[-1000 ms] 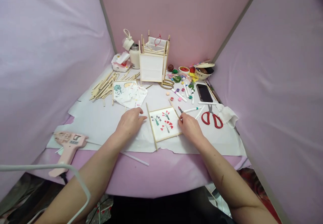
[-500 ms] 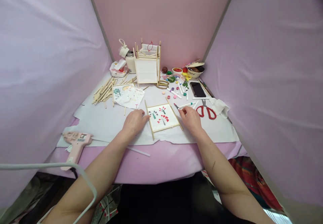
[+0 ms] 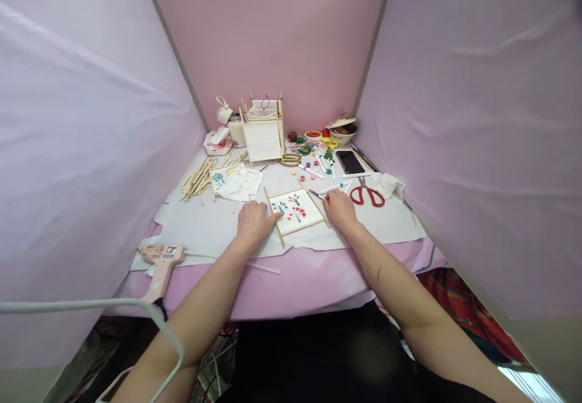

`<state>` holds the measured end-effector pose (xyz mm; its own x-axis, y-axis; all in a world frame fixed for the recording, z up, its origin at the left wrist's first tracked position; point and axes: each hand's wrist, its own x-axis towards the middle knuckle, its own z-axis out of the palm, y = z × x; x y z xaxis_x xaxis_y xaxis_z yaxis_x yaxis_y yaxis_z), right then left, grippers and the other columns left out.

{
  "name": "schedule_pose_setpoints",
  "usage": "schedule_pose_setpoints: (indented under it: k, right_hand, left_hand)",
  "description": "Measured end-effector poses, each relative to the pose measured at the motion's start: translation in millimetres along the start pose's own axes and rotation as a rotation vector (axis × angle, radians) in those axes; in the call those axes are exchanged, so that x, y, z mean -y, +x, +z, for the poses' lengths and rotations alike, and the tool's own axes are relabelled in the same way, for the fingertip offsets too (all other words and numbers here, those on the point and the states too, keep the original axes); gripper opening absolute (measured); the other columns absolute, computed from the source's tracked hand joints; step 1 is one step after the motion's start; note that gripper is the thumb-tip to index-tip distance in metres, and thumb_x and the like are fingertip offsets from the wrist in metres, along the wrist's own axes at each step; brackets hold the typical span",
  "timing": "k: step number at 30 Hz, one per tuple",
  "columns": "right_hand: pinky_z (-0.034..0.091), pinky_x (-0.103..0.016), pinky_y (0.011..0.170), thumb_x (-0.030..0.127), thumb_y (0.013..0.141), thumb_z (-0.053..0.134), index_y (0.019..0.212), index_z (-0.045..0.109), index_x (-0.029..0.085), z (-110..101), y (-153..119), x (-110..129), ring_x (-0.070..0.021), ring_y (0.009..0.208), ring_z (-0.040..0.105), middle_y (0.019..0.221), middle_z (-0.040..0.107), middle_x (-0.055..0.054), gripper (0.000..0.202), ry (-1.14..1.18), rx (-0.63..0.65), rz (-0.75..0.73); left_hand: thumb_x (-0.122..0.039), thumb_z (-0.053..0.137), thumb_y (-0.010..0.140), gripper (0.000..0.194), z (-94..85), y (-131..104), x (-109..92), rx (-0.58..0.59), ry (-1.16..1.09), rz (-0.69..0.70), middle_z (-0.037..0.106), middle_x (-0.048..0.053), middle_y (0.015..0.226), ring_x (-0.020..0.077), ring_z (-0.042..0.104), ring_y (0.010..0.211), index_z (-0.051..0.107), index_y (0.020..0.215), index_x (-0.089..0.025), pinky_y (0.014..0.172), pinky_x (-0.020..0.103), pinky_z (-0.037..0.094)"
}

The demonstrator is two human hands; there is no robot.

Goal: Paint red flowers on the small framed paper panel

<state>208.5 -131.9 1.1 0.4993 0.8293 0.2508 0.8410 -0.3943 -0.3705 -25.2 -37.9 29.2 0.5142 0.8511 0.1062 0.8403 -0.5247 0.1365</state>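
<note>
A square frame of thin wooden sticks (image 3: pixel 304 227) lies flat on the white table cover, with white paper in it showing red flowers, dark blue flowers and green stems. My left hand (image 3: pixel 255 224) rests at its left side, thumb stretched across the left stick and the other fingers bent on the cover. On the right, my right hand (image 3: pixel 341 209) is closed around a slim dark-tipped pen (image 3: pixel 317 195), whose tip points left toward the frame. Its fingertips are partly hidden. Just above this hand lies a white marker with a green end (image 3: pixel 334 188).
Red-handled scissors (image 3: pixel 367 195) and a phone (image 3: pixel 350 162) lie right. A stick-and-paper box (image 3: pixel 262 141) stands at the back. Loose sticks (image 3: pixel 196 179) and a paint-stained sheet (image 3: pixel 239 183) lie left; a pink glue gun (image 3: pixel 162 263) sits front left, a white cable (image 3: pixel 113 303) before it.
The camera view has shifted. My left thumb now reaches further over the frame's left stick. The pen at my right hand lies at a flatter angle.
</note>
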Motion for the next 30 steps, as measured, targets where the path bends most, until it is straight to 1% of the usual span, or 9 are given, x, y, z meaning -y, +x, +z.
schedule_pose_setpoints:
  k: [4, 6, 9, 14, 16, 18, 21, 26, 30]
  right_hand:
    - [0.039, -0.034, 0.083, 0.018, 0.095, 0.04, 0.106, 0.057, 0.009, -3.1, -6.2, 9.8, -0.028, 0.101, 0.061, 0.107, 0.067, -0.021, 0.022, 0.063, -0.007, 0.095]
    - [0.039, -0.033, 0.076, 0.019, 0.097, 0.037, 0.109, 0.054, 0.011, -2.9, -9.6, 17.3, -0.0269, 0.092, 0.064, 0.1, 0.069, -0.018, 0.022, 0.12, 0.005, 0.129]
    - [0.038, -0.031, 0.068, 0.021, 0.095, 0.039, 0.103, 0.052, 0.015, 2.3, -11.4, 30.6, -0.0251, 0.081, 0.064, 0.09, 0.07, -0.014, 0.016, 0.225, 0.043, 0.157]
    - [0.04, -0.032, 0.067, 0.024, 0.091, 0.044, 0.092, 0.049, 0.019, 15.3, -4.1, 41.8, -0.024, 0.075, 0.061, 0.082, 0.067, -0.011, 0.007, 0.451, 0.028, 0.205]
    - [0.042, -0.031, 0.068, 0.026, 0.09, 0.043, 0.088, 0.047, 0.021, 17.6, -0.6, 39.6, -0.0219, 0.076, 0.059, 0.083, 0.064, -0.008, 0.007, 0.566, -0.021, 0.205]
    - [0.043, -0.029, 0.068, 0.03, 0.091, 0.042, 0.09, 0.045, 0.022, 17.7, 2.0, 35.4, -0.019, 0.075, 0.057, 0.082, 0.061, -0.004, 0.009, 0.681, -0.093, 0.189]
    - [0.042, -0.027, 0.065, 0.037, 0.092, 0.04, 0.096, 0.041, 0.023, 16.1, 4.7, 29.0, -0.0158, 0.069, 0.051, 0.079, 0.053, 0.001, 0.014, 0.833, -0.226, 0.15]
    - [0.039, -0.027, 0.062, 0.042, 0.091, 0.041, 0.1, 0.04, 0.024, 13.4, 7.1, 23.8, -0.014, 0.063, 0.043, 0.073, 0.042, 0.004, 0.02, 1.0, -0.406, 0.095]
    - [0.037, -0.027, 0.061, 0.042, 0.09, 0.045, 0.099, 0.041, 0.024, 12.7, 6.1, 24.1, -0.0132, 0.061, 0.04, 0.072, 0.04, 0.004, 0.021, 1.061, -0.455, 0.066]
  left_hand:
    - [-0.061, 0.053, 0.083, 0.061, 1.5, -2.8, -4.8, -0.003, -0.035, 0.006, 0.064, 0.021, 0.11, 0.0367, 0.058, 0.106, 0.066, 0.115, -0.011, 0.088, 0.042, 0.045]
    - [-0.057, 0.054, 0.084, 0.057, 2.4, -3.5, -6.6, -0.002, -0.07, 0.008, 0.064, 0.02, 0.11, 0.0357, 0.058, 0.107, 0.065, 0.116, -0.011, 0.089, 0.041, 0.045]
    - [-0.049, 0.056, 0.086, 0.047, 5.0, -2.9, -7.0, -0.007, -0.136, 0.004, 0.065, 0.02, 0.107, 0.034, 0.059, 0.107, 0.066, 0.11, -0.01, 0.09, 0.04, 0.044]
    - [-0.042, 0.057, 0.091, 0.031, 11.7, 4.1, 3.4, 0.005, -0.326, 0.013, 0.066, 0.007, 0.094, 0.0208, 0.063, 0.088, 0.064, 0.103, -0.014, 0.084, 0.041, 0.049]
    - [-0.037, 0.057, 0.091, 0.03, 13.7, 8.0, 8.3, -0.011, -0.435, 0.02, 0.067, 0.004, 0.089, 0.0178, 0.062, 0.081, 0.063, 0.111, -0.015, 0.081, 0.037, 0.05]
    - [-0.032, 0.056, 0.09, 0.037, 14.5, 11.4, 10.8, -0.062, -0.548, 0.023, 0.067, 0.004, 0.087, 0.0176, 0.062, 0.08, 0.06, 0.123, -0.016, 0.081, 0.034, 0.048]
    - [-0.035, 0.052, 0.089, 0.049, 13.1, 13.6, 10.0, -0.143, -0.699, 0.056, 0.068, 0.004, 0.093, 0.0173, 0.061, 0.082, 0.053, 0.134, -0.016, 0.081, 0.03, 0.047]
    - [-0.043, 0.054, 0.086, 0.043, 9.5, 12.0, 8.1, -0.12, -0.843, 0.148, 0.069, 0.003, 0.087, 0.0177, 0.061, 0.081, 0.064, 0.118, -0.016, 0.078, 0.029, 0.047]
    - [-0.044, 0.06, 0.082, 0.036, 11.6, 12.2, 10.7, -0.085, -0.85, 0.15, 0.065, 0.001, 0.077, 0.0177, 0.059, 0.074, 0.067, 0.104, -0.017, 0.072, 0.03, 0.045]
